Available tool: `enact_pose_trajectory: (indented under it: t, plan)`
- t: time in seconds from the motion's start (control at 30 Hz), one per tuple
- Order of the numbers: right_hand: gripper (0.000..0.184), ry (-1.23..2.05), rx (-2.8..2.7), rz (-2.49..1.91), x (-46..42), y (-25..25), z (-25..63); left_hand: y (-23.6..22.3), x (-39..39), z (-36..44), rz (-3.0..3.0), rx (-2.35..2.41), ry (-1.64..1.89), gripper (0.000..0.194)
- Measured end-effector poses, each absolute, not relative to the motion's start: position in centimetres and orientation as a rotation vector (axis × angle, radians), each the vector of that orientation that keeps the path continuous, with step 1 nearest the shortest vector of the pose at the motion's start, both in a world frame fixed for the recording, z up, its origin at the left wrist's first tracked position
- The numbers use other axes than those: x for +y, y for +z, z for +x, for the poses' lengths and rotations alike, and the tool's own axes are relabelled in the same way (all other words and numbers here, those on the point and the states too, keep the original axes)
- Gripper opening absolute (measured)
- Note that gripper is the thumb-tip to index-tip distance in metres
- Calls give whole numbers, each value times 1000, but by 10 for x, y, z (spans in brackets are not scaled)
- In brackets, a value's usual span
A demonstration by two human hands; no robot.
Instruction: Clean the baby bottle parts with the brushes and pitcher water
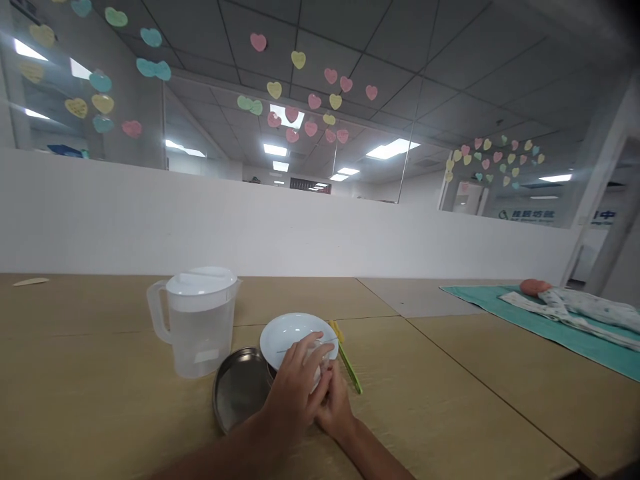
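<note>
Both my hands meet over the near edge of a white bowl (285, 328), around a small clear, see-through object (324, 355) whose kind I cannot make out. My left hand (297, 380) wraps over it from the left, fingers curved on top. From below and the right, my right hand (334, 403) grips it with bent fingers. Just right of the bowl lies a brush with a green handle (353, 370) and a yellow head. A round steel tray (240, 390) sits left of my hands, its right side partly covered by my left hand and arm.
A lidded clear pitcher (203, 333) holding clear liquid stands behind the tray. On the right, a teal mat (555, 330) bears a doll (575, 300) in patterned cloth. A white wall (300, 233) with glass above borders the tan table (440, 407).
</note>
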State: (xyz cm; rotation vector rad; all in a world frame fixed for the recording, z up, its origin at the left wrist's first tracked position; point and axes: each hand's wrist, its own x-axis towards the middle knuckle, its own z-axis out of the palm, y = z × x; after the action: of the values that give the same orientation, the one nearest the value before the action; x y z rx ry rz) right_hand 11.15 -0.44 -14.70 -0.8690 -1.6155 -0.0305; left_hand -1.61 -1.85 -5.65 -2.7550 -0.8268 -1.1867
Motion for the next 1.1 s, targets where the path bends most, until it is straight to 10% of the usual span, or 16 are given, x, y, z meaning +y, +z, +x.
enact_pose_trajectory:
  t: [0.43, 1.1]
  plan:
    - [57, -16, -1656, -856, -10, -137, 113, -95, -15, -15, -2519, -697, -1442, 30]
    - [19, 87, -1667, -938, -6, -140, 115, -83, -10, -19, -2651, -837, -1308, 33]
